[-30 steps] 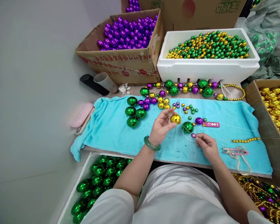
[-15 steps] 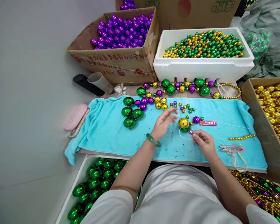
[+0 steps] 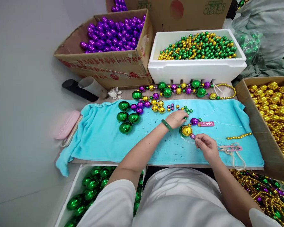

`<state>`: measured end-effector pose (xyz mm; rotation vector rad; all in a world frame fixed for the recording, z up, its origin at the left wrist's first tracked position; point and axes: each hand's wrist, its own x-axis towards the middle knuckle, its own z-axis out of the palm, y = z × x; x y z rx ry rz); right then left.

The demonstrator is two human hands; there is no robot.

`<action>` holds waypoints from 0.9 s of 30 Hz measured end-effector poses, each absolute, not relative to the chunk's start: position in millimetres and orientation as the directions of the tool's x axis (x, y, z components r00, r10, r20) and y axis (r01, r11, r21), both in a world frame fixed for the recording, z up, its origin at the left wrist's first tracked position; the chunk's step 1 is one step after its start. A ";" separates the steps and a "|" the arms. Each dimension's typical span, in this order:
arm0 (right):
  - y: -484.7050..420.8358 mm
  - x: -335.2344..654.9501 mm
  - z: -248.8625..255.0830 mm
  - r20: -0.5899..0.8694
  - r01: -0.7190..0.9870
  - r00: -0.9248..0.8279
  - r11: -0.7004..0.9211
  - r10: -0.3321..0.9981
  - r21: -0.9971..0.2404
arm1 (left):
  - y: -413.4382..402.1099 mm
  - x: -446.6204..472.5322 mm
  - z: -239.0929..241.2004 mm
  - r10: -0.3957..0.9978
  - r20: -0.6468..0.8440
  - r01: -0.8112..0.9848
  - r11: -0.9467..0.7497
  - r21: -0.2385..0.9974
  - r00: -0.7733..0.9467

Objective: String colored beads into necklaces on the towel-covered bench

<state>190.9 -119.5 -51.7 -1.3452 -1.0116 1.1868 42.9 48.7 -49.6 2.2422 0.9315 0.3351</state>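
On the turquoise towel (image 3: 99, 135), my left hand (image 3: 177, 119), with a green bangle (image 3: 167, 125) at its wrist, has its fingertips closed around a small green bead (image 3: 185, 118). A thin thread or needle runs between that hand and a large gold bead (image 3: 186, 130). My right hand (image 3: 207, 146) pinches a small purple bead (image 3: 192, 136) beside the gold one. Behind the gold bead a large green bead is mostly hidden. A larger purple bead (image 3: 194, 121) lies beyond, near a dark red label strip (image 3: 205, 124).
Loose large green beads (image 3: 126, 128) and gold beads (image 3: 155, 108) lie leftward. A finished-looking bead strand (image 3: 167, 92) runs along the back. Pink-handled snips (image 3: 230, 148) lie right. A foam box (image 3: 196, 69) and cardboard boxes of beads (image 3: 104, 64) stand behind.
My left hand has moved away from the gold bead to the small green beads and closed on one. My right hand keeps its pinch. The whole view has shifted slightly.
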 end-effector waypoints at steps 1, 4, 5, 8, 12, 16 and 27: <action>-119.8 192.1 -51.8 -0.120 -0.037 0.177 -0.115 0.977 -0.993 | 46.7 37.2 -48.1 0.757 0.009 0.437 -0.386 0.812 0.653; -120.9 196.0 -52.5 -0.140 -0.044 0.243 -0.133 0.960 -0.990 | 37.0 14.1 -38.3 0.870 -0.034 -0.053 0.069 0.996 0.492; -121.2 197.0 -52.7 -0.148 -0.046 0.259 -0.141 0.954 -0.989 | 32.7 6.1 -33.9 0.882 -0.062 -0.200 0.175 0.964 0.468; -121.0 197.5 -52.9 -0.160 -0.033 0.263 -0.156 0.952 -0.987 | 20.8 -13.1 -22.8 0.894 -0.101 -0.423 0.303 0.854 0.436; -119.7 192.8 -51.6 -0.157 0.010 0.230 -0.164 0.961 -0.986 | 13.6 -25.6 -19.3 0.902 -0.110 -0.488 0.325 0.810 0.416; -120.3 187.7 -50.1 -0.158 0.030 0.221 -0.169 0.962 -0.985 | 13.3 -29.0 -21.2 0.912 -0.115 -0.509 0.320 0.799 0.393; -121.3 188.4 -49.3 -0.179 0.117 0.226 -0.209 0.957 -0.971 | 11.4 -32.8 -24.4 0.945 -0.097 -0.503 0.251 0.827 0.313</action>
